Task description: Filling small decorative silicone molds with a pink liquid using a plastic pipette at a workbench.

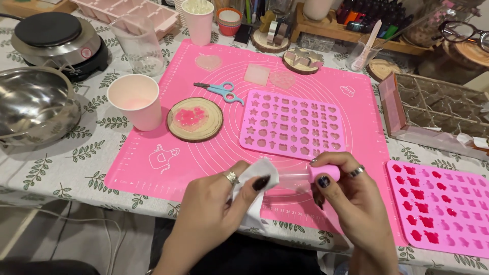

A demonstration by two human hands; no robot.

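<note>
My left hand (216, 214) pinches a white tissue (254, 186) around the tip of a clear dropper (295, 179). My right hand (351, 203) grips the dropper's pink bulb (326, 174). Both hands hover over the near edge of a pink silicone mat (204, 153). Just beyond them lies an empty pink mould (293, 124) with small shaped cavities. A second pink mould (443, 206), partly filled with red, lies to the right.
A pink paper cup (136, 101), a wooden coaster with a pink heart (195, 118) and blue scissors (221, 91) sit left on the mat. A steel bowl (33, 104) and hot plate (56, 38) stand at far left. A clear box (438, 109) is at right.
</note>
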